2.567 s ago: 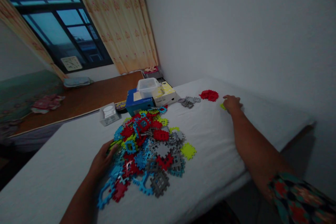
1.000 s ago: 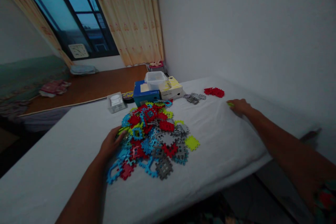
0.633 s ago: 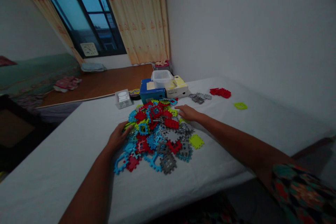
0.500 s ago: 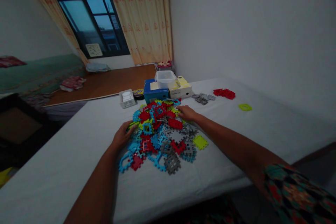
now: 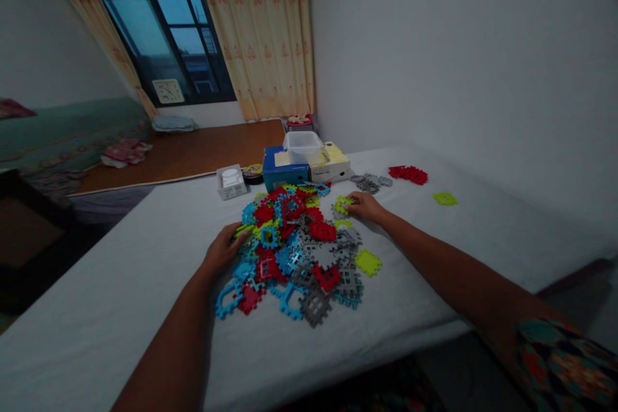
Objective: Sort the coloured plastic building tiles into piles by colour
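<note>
Two bare hands are at work over a white cloth-covered desk (image 5: pixel 149 257), on either side of a loose heap of flat, notched plastic pieces (image 5: pixel 284 257) in red, blue, grey and lime green. The right hand (image 5: pixel 367 207) pinches a lime-green notched plastic piece (image 5: pixel 342 204) between thumb and fingers at the heap's far right edge; a grey piece shows just beneath it. The left hand (image 5: pixel 221 251) rests at the heap's left edge, its fingers curled around lime-green pieces (image 5: pixel 245 229) there; whether it grips them firmly I cannot tell.

At the heap's near right edge lies a solid lime-green square piece (image 5: pixel 367 262). Well to the right of the heap, a separate lime-green piece (image 5: pixel 445 198) lies flat by itself. Farther back are a small group of red notched pieces (image 5: pixel 409 174) and, nearer the boxes, a group of grey ones (image 5: pixel 370 183).

Behind the heap stand a blue cardboard box (image 5: pixel 282 175) and a white-and-yellow cardboard box (image 5: pixel 333 166), side by side, with a clear plastic tub (image 5: pixel 304 147) on top. Left of them are a round black tin (image 5: pixel 253 175) and a small white box (image 5: pixel 232 184) with something white inside.
</note>
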Tool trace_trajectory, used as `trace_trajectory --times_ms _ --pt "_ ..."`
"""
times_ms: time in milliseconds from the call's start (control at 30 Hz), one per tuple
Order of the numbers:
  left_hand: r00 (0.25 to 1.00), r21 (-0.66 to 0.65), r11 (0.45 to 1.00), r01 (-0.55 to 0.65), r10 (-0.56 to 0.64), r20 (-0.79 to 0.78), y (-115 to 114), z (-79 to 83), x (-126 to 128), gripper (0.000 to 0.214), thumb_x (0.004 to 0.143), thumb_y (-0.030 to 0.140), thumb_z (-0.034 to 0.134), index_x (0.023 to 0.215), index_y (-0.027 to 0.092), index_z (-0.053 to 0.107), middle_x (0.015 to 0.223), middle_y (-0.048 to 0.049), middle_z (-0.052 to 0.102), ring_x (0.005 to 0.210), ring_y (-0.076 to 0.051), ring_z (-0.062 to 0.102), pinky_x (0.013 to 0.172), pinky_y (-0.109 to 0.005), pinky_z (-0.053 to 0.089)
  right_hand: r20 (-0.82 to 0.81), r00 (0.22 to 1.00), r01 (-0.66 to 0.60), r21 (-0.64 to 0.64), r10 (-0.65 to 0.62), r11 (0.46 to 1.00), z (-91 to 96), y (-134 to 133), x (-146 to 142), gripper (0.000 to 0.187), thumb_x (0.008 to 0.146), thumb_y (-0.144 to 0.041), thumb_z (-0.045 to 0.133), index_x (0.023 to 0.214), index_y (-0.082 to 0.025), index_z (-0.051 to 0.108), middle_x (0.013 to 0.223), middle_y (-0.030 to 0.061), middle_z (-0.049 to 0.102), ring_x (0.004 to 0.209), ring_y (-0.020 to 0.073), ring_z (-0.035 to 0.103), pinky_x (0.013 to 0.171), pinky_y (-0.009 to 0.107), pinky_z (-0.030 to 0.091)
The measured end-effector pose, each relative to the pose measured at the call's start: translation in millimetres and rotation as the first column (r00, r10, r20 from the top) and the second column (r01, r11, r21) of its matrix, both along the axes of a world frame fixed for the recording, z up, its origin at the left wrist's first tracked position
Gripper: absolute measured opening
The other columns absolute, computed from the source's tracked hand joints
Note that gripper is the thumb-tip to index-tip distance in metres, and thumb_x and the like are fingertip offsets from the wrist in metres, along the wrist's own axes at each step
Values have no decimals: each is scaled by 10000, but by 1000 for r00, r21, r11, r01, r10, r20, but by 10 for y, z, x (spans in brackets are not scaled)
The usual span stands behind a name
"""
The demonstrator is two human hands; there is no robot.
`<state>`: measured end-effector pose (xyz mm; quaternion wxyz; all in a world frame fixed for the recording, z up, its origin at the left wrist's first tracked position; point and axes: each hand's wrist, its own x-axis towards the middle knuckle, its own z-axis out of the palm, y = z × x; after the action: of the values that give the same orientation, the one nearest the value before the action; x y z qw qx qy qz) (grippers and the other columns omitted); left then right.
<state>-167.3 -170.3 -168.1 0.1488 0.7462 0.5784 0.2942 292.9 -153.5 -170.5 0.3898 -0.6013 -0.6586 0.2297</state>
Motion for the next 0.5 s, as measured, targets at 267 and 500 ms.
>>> trace_trajectory --times_ms 267,500 --pt "1000 -23 1000 -15 15 10 -27 49 10 748 793 750 417 1219 170 622 1252 -116 654 1173 -293 595 1040 -406 444 -71 997 24 87 -18 996 -126 -33 387 255 784 -347 625 925 -170 744 895 68 754 811 225 679 753 348 536" --pt "1000 -35 999 -13 13 12 52 -30 -80 788 774 786 422 1217 164 617 1264 -128 644 1183 -303 590 1051 -424 434 17 805 580 194 -594 792 97 -154 1417 263 774 -340 643 984 -188 692 780 41 711 703 188 649 687 315 508"
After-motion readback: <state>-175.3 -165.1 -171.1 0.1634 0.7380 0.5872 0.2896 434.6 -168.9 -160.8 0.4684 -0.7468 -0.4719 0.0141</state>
